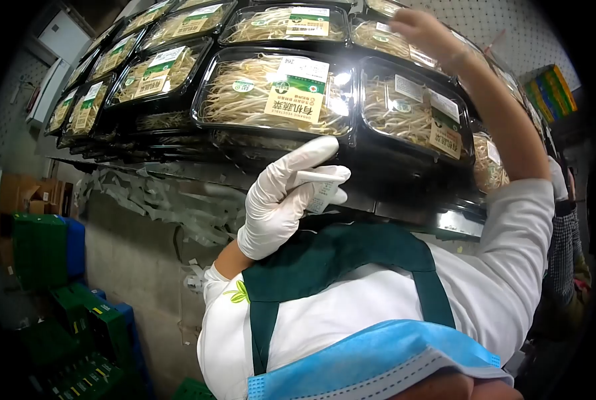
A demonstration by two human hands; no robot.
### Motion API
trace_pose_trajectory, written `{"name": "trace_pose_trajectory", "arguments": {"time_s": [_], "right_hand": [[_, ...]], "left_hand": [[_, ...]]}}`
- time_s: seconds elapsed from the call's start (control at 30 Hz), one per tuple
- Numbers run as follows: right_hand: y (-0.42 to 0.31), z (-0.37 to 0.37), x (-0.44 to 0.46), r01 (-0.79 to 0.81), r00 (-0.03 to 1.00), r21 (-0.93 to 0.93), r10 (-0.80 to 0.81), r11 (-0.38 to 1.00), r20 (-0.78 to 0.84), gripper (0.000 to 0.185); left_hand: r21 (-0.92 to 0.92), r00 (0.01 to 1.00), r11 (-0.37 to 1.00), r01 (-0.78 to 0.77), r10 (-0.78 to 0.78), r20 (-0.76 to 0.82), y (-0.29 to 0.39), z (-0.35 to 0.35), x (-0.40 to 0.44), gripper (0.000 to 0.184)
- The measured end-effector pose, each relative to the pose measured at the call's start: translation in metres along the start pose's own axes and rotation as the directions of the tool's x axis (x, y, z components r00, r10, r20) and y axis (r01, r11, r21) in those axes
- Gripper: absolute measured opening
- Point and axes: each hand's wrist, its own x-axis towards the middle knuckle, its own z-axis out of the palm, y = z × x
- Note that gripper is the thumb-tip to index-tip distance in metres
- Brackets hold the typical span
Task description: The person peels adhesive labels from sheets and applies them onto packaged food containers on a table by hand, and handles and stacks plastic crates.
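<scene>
My left hand [281, 193], in a white glove, is closed around a small bundle of printed labels [322, 195], its index finger stretched toward the trays. Just beyond that finger sits a black tray of bean sprouts [238, 100] under a clear lid with a green and beige label. To its right is another sprout tray [391, 110], which carries an extra white label [409, 87]. My bare right hand [428, 37] reaches over the trays at the back right. Blur and glare smear its fingers, so their grip is unclear.
Stacked sprout trays [153, 75] fill the table, more at the left and back. Torn backing paper [171, 203] hangs along the near edge. Green crates [39, 250] and cardboard boxes [19, 195] stand on the floor at left. A person in checked clothing [565, 247] is at right.
</scene>
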Motion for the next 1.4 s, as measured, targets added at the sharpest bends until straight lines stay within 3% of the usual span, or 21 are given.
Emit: {"name": "trace_pose_trajectory", "arguments": {"time_s": [0.03, 0.07, 0.13, 0.27, 0.37, 0.43, 0.47, 0.6, 0.67, 0.77, 0.87, 0.93, 1.0, 1.07, 1.1, 1.13, 1.17, 1.23, 1.27, 1.3, 1.4], "right_hand": [[-0.048, 0.001, -0.032, 0.151, 0.976, 0.205, -0.179, 0.967, 0.126, 0.024], [-0.072, 0.023, -0.058, 0.292, 0.911, 0.492, -0.396, 0.82, 0.12, 0.031], [-0.122, 0.027, -0.111, 0.416, 0.77, 0.541, -0.6, 0.731, 0.218, 0.054], [-0.117, 0.048, -0.099, 0.78, 0.616, 0.326, -0.747, 0.535, -0.248, 0.014], [-0.028, 0.007, 0.014, 0.555, 0.816, 0.005, -0.543, 0.832, -0.197, 0.027], [0.021, -0.033, 0.08, 0.089, 0.952, -0.058, -0.102, 0.994, -0.288, 0.028], [0.044, -0.038, 0.101, -0.165, 0.934, -0.166, 0.099, 0.972, -0.344, 0.029], [0.105, -0.01, 0.142, -0.281, 0.935, -0.361, 0.169, 0.889, -0.312, 0.035], [0.091, 0.001, 0.128, -0.247, 0.931, -0.403, 0.101, 0.881, -0.352, 0.037], [0.065, -0.028, 0.108, -0.493, 0.866, -0.44, 0.473, 0.75, -0.164, 0.035], [0.126, -0.021, 0.131, -0.234, 0.928, -0.283, 0.127, 0.93, -0.35, 0.036], [0.124, -0.006, 0.13, 0.363, 0.915, -0.712, -0.375, 0.601, 0.15, 0.036], [0.124, 0.016, 0.123, 0.183, 0.95, -0.432, -0.272, 0.883, -0.154, 0.034], [0.169, 0.025, 0.163, -0.059, 0.985, 0.518, -0.036, 0.853, 0.17, 0.038], [0.158, 0.009, 0.154, 0.192, 0.98, 0.002, -0.192, 0.981, 0.049, 0.039], [0.129, -0.02, 0.13, 0.333, 0.926, -0.529, -0.377, 0.781, 0.027, 0.04], [0.054, -0.038, 0.074, -0.025, 1.0, -0.174, 0.021, 0.985, -0.021, 0.041], [-0.011, -0.046, -0.002, 0.14, 0.986, -0.041, -0.144, 0.989, -0.088, 0.035], [0.03, -0.037, -0.021, 0.405, 0.761, -0.78, -0.649, 0.477, -0.001, 0.026], [-0.019, -0.032, -0.063, 0.216, 0.972, -0.155, -0.227, 0.964, -0.057, 0.028], [-0.06, 0.027, -0.122, 0.305, 0.923, -0.402, -0.372, 0.863, -0.098, 0.042]], "left_hand": [[-0.021, 0.981, 1.0, 0.007, -0.002, 0.192, -0.003, -0.016, 0.004, 0.024], [-0.006, 0.997, 0.997, -0.072, 0.072, 0.031, -0.008, -0.008, 0.002, 0.017], [-0.033, 0.995, 0.995, -0.098, 0.099, 0.02, -0.007, -0.011, 0.002, 0.012], [0.049, 0.961, 0.96, -0.277, 0.277, 0.014, -0.017, -0.017, 0.017, 0.009], [0.091, 0.996, 0.996, -0.012, 0.02, -0.086, -0.005, -0.012, 0.017, 0.013], [0.179, 0.991, 0.98, -0.089, 0.106, -0.087, -0.007, -0.015, 0.02, 0.015], [0.245, 0.971, 0.954, -0.173, 0.207, -0.119, -0.01, -0.014, 0.019, 0.015], [0.513, 0.841, 0.733, -0.446, 0.539, -0.039, -0.025, -0.038, 0.02, 0.01], [0.522, 0.87, 0.752, -0.403, 0.492, -0.037, -0.024, -0.045, 0.014, 0.016], [0.431, 0.972, 0.882, -0.189, 0.23, -0.047, -0.017, -0.043, 0.007, 0.016], [0.25, 0.958, 0.937, -0.243, 0.272, -0.089, -0.026, -0.043, 0.007, 0.023], [0.127, 0.963, 0.957, -0.262, 0.268, -0.032, -0.024, -0.038, 0.01, 0.029], [0.156, 0.967, 0.959, -0.236, 0.248, -0.061, -0.019, -0.03, 0.008, 0.028], [0.23, 0.966, 0.945, -0.234, 0.253, -0.057, -0.02, -0.031, 0.006, 0.025], [0.227, 0.966, 0.945, -0.234, 0.253, -0.057, -0.02, -0.031, 0.005, 0.025], [0.224, 0.965, 0.944, -0.242, 0.258, -0.046, -0.019, -0.031, 0.004, 0.024], [0.22, 0.966, 0.944, -0.246, 0.258, -0.027, -0.018, -0.033, 0.002, 0.023], [0.194, 0.971, 0.953, -0.231, 0.24, -0.023, -0.018, -0.039, 0.001, 0.023], [0.17, 0.969, 0.957, -0.234, 0.243, -0.039, -0.018, -0.043, 0.001, 0.022], [0.164, 0.969, 0.956, -0.244, 0.248, -0.007, -0.015, -0.051, 0.002, 0.022], [0.146, 0.978, 0.972, -0.183, 0.164, 0.132, 0.002, -0.072, 0.002, 0.023]]}}
